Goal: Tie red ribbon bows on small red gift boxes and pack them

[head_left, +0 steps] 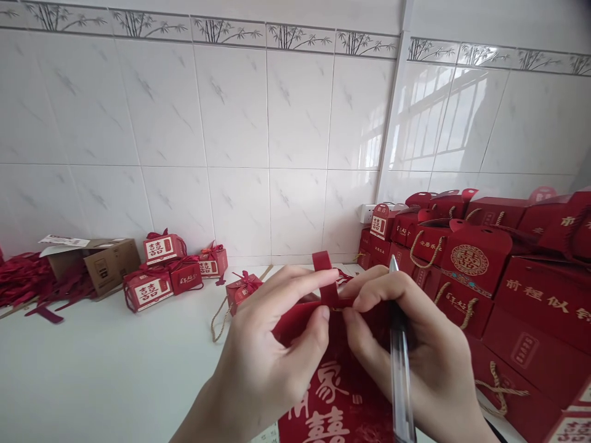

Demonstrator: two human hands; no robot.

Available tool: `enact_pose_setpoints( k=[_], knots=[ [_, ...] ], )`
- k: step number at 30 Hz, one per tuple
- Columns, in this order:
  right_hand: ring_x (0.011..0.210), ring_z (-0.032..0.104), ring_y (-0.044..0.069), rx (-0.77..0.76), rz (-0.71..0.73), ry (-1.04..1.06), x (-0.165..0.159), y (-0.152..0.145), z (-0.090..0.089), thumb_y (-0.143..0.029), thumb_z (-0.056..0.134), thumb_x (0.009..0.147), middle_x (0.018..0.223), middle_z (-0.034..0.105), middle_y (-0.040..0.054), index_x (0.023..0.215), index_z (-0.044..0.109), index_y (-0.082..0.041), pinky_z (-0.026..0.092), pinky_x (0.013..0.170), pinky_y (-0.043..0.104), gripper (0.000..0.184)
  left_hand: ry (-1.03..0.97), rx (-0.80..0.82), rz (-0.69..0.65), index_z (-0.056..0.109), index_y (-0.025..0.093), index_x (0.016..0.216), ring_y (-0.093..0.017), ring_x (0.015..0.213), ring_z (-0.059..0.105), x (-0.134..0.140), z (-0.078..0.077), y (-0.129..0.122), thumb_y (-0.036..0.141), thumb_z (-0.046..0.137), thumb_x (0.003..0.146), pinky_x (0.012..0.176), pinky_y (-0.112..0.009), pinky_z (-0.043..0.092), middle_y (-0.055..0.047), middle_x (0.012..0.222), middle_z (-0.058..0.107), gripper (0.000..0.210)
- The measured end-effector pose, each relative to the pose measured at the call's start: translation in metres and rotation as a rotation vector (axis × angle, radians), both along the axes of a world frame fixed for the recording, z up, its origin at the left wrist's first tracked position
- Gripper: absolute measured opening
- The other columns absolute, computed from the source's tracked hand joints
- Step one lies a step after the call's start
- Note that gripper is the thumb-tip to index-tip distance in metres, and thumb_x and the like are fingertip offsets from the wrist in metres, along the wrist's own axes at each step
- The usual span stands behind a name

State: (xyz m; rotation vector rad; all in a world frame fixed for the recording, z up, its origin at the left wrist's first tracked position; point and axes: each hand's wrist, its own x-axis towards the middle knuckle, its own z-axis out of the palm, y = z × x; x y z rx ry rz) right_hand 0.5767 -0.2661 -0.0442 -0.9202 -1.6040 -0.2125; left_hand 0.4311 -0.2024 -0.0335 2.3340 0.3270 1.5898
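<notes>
In front of me a red gift box [353,424] with white Chinese characters stands with its top toward my fingers. My left hand [272,351] pinches its upper edge between thumb and fingers, where a red ribbon [322,261] rises in a short upright strip. Close beside it, my right hand [429,357] pinches the same edge with thumb and index finger. A clear pen [401,381] with a pointed metal tip is also held in my right hand, tip upward. A bit of gold cord shows between the fingertips. The lower part of the box is cut off by the frame.
Stacked red gift boxes [545,295] with rope handles fill the right side. Several small red boxes [161,249] tied with ribbon stand at the left, one small box [239,292] behind my left hand. A cardboard box [115,264] lies by a red ribbon pile [28,280] on the white table [101,369].
</notes>
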Motion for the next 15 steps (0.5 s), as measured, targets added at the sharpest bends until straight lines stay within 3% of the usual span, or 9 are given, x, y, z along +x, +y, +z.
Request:
enact_pose_setpoints(
  k=[9, 15],
  knots=[
    [0.069, 0.051, 0.009, -0.073, 0.105, 0.137, -0.0008, 0.0017, 0.004, -0.008, 0.052, 0.082, 0.078, 0.055, -0.0025, 0.072, 0.033, -0.021, 0.043, 0.056, 0.016, 0.025, -0.006, -0.092, -0.079, 0.063, 0.025, 0.106, -0.009, 0.089, 0.063, 0.0037, -0.0005, 0.0007, 0.008, 0.056, 0.08, 0.076, -0.012, 0.054, 0.001, 0.097, 0.066, 0.032],
    [0.07, 0.051, 0.011, -0.102, 0.125, 0.148, 0.0012, 0.009, 0.0014, -0.009, 0.052, 0.08, 0.077, 0.053, -0.003, 0.078, 0.039, -0.022, 0.045, 0.058, 0.018, 0.019, -0.008, -0.094, -0.06, 0.063, 0.024, 0.107, -0.009, 0.085, 0.064, 0.0044, -0.0037, 0.0054, 0.01, 0.056, 0.081, 0.075, -0.014, 0.055, 0.001, 0.098, 0.066, 0.031]
  ],
)
